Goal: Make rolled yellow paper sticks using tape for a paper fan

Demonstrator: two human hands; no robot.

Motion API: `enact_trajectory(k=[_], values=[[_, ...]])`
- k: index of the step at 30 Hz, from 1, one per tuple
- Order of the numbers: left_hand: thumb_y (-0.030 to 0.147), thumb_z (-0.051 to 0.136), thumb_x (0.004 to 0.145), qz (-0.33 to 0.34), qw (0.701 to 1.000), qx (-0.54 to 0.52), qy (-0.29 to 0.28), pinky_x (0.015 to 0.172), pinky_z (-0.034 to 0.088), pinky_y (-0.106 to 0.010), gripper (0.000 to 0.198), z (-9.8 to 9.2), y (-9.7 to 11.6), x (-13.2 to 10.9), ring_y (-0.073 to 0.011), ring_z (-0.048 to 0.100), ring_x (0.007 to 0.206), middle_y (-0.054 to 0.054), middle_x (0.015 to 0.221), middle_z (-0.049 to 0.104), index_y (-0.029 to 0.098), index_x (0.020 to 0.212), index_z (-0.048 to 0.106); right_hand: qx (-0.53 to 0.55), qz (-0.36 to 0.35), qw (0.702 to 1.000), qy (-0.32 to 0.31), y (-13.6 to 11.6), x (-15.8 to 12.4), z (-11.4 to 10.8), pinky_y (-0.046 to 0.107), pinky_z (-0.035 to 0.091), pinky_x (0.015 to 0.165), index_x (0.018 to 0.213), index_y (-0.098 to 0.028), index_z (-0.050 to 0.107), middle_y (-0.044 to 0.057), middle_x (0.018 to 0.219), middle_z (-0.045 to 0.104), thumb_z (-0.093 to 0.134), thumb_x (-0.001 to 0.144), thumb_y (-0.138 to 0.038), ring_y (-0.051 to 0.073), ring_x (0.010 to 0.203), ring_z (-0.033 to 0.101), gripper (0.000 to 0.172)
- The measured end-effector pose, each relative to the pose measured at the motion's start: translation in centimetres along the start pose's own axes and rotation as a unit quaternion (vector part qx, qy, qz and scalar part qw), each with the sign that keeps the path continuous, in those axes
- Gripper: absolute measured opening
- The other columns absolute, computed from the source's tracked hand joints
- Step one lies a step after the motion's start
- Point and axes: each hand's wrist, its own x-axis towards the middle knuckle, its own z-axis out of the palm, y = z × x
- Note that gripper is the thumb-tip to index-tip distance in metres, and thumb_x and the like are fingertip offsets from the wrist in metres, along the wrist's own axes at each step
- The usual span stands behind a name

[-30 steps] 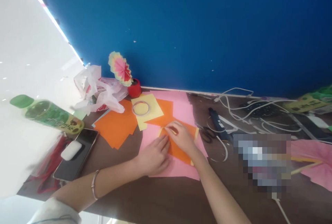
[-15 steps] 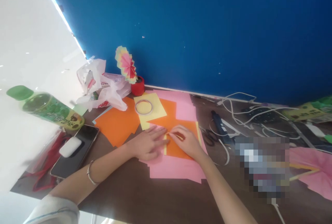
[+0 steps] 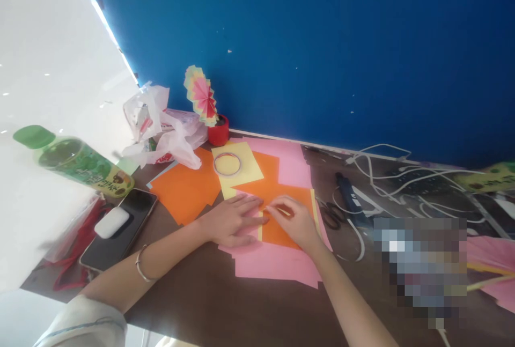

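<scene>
My left hand [image 3: 235,222] lies flat with its fingers spread, pressing on pink paper [image 3: 276,266] and the left edge of an orange sheet [image 3: 281,235]. Narrow yellow strips [image 3: 315,208] run along the left and right sides of that sheet. Over its left strip, my right hand [image 3: 295,221] is closed in a pinch, its fingertips close to the left hand's fingers. A small pale bit shows at the pinch, too small to name. Behind the hands, a ring-shaped roll [image 3: 227,164] rests on a yellow sheet [image 3: 251,162].
More orange paper [image 3: 185,189] lies left, near a phone [image 3: 116,234] with a white case [image 3: 111,222] on it. A green-capped bottle [image 3: 80,164], plastic bags [image 3: 173,138] and a paper-fan flower in a red pot [image 3: 218,131] stand behind. Scissors [image 3: 333,214] and cables [image 3: 378,175] are right.
The whole view has shifted slightly, so things appear a little further right. Both hands keep nearly the same place on the paper, the right still pinching.
</scene>
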Motion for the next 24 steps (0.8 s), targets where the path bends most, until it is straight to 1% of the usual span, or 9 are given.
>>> enact_trajectory(k=[4, 8, 9, 11, 14, 17, 19, 24], values=[[0.055, 0.035, 0.087, -0.003, 1.000, -0.006, 0.000, 0.110, 0.018, -0.049, 0.058, 0.1, 0.0, 0.0, -0.0321, 0.020, 0.137, -0.012, 0.149, 0.024, 0.025, 0.136, 0.038, -0.015, 0.046, 0.999, 0.021, 0.1, 1.2, 0.7, 0.032, 0.048, 0.069, 0.072, -0.021, 0.057, 0.003, 0.076, 0.066, 0.056, 0.079, -0.038, 0.020, 0.073, 0.062, 0.018], [0.056, 0.039, 0.085, -0.005, 0.999, -0.009, 0.032, 0.107, 0.022, -0.051, 0.057, 0.1, 0.1, 0.0, -0.0351, 0.017, 0.136, -0.014, 0.148, 0.022, 0.025, 0.133, 0.042, -0.047, 0.057, 0.997, 0.024, 0.5, 1.8, 1.2, 0.032, 0.047, 0.067, 0.073, -0.022, 0.057, 0.002, 0.076, 0.066, 0.057, 0.078, -0.039, 0.019, 0.073, 0.062, 0.018], [0.056, 0.039, 0.085, -0.004, 0.999, -0.008, 0.042, 0.106, 0.023, -0.051, 0.056, 0.2, 0.2, 0.0, -0.0357, 0.018, 0.135, -0.015, 0.146, 0.024, 0.025, 0.132, 0.043, -0.057, 0.054, 0.997, 0.023, 0.6, 1.9, 1.3, 0.032, 0.046, 0.068, 0.073, -0.022, 0.057, 0.002, 0.077, 0.066, 0.056, 0.079, -0.038, 0.019, 0.074, 0.061, 0.017], [0.055, 0.041, 0.084, 0.001, 0.999, -0.006, 0.053, 0.104, 0.026, -0.052, 0.056, 0.2, 0.2, 0.0, -0.0356, 0.025, 0.131, -0.017, 0.140, 0.032, 0.024, 0.130, 0.045, -0.077, 0.049, 0.996, 0.016, 0.8, 2.1, 1.4, 0.032, 0.046, 0.067, 0.073, -0.023, 0.056, 0.002, 0.079, 0.065, 0.055, 0.079, -0.038, 0.019, 0.074, 0.060, 0.017], [0.055, 0.041, 0.084, 0.005, 0.998, 0.001, 0.055, 0.099, 0.030, -0.051, 0.056, 0.1, 0.3, 0.1, -0.0329, 0.037, 0.117, -0.017, 0.122, 0.045, 0.023, 0.129, 0.046, -0.093, 0.040, 0.995, 0.008, 0.9, 2.3, 1.5, 0.032, 0.045, 0.064, 0.071, -0.023, 0.055, 0.003, 0.078, 0.063, 0.053, 0.080, -0.038, 0.019, 0.072, 0.059, 0.017], [0.056, 0.039, 0.084, 0.007, 0.999, 0.013, 0.048, 0.098, 0.029, -0.052, 0.058, 0.0, 0.4, 0.1, -0.0305, 0.041, 0.106, -0.015, 0.109, 0.048, 0.021, 0.130, 0.045, -0.109, 0.041, 0.993, 0.007, 0.7, 2.5, 1.5, 0.031, 0.044, 0.061, 0.069, -0.023, 0.055, 0.002, 0.076, 0.063, 0.053, 0.080, -0.036, 0.018, 0.069, 0.058, 0.017], [0.057, 0.039, 0.084, 0.008, 0.999, 0.016, 0.045, 0.100, 0.027, -0.052, 0.060, 0.0, 0.5, 0.2, -0.0302, 0.041, 0.106, -0.015, 0.110, 0.047, 0.021, 0.130, 0.044, -0.119, 0.049, 0.992, 0.009, 0.5, 2.5, 1.5, 0.030, 0.043, 0.060, 0.068, -0.023, 0.055, 0.002, 0.076, 0.062, 0.053, 0.080, -0.035, 0.018, 0.068, 0.057, 0.017], [0.058, 0.039, 0.083, 0.013, 0.999, 0.012, 0.035, 0.105, 0.020, -0.051, 0.061, -0.2, 0.4, 0.2, -0.0307, 0.038, 0.112, -0.015, 0.121, 0.044, 0.020, 0.131, 0.044, -0.134, 0.060, 0.989, 0.007, 0.1, 2.7, 1.6, 0.030, 0.041, 0.060, 0.068, -0.023, 0.055, 0.001, 0.076, 0.062, 0.054, 0.079, -0.033, 0.018, 0.069, 0.057, 0.015]])
